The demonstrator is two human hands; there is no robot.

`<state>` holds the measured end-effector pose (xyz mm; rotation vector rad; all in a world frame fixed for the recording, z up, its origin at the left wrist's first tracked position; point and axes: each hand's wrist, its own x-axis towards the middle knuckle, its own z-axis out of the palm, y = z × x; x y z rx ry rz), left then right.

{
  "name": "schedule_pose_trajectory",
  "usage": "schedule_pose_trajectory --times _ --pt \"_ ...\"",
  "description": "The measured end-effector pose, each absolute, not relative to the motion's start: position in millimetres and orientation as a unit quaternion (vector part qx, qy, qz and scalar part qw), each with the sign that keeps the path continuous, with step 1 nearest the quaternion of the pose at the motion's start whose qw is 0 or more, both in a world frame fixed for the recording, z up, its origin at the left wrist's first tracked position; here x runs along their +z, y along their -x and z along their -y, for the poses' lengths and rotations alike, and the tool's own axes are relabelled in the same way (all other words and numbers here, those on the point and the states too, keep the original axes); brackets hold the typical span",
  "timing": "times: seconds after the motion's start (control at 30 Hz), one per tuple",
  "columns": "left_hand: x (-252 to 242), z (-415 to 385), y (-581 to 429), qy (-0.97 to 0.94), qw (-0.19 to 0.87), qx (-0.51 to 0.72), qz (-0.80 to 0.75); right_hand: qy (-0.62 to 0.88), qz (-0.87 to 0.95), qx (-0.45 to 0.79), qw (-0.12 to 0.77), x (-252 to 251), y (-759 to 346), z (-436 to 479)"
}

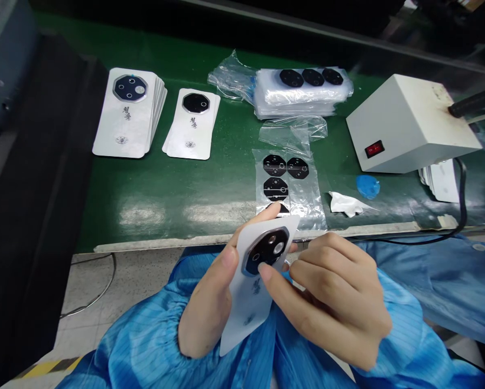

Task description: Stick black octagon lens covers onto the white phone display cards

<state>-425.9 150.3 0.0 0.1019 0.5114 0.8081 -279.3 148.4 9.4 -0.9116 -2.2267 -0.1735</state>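
Showing brush calligraphy [257,286] on white card [242,324]

smock [412,324]: blue, fine-striped | cuffs [176,294]: gathered elastic | left hand [205,308]: bare | right hand [333,294]: bare

Head-worn camera looks forward and down from above the person, close over the left hand [205,302] and right hand [335,297], facing across the table [145,178] from near edge to far edge.

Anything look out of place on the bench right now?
A small stack of white cards sits tucked under the grey box, apart from the other card stacks. A crumpled wipe also lies loose on the green mat.
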Motion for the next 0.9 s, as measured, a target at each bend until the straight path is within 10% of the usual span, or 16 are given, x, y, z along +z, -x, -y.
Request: schedule_pose_trajectory --times 0.9 --pt "-2 -147 431 -0.080 0.906 0.392 -0.137 0.410 0.852 0.045 0.324 23 280 -148"
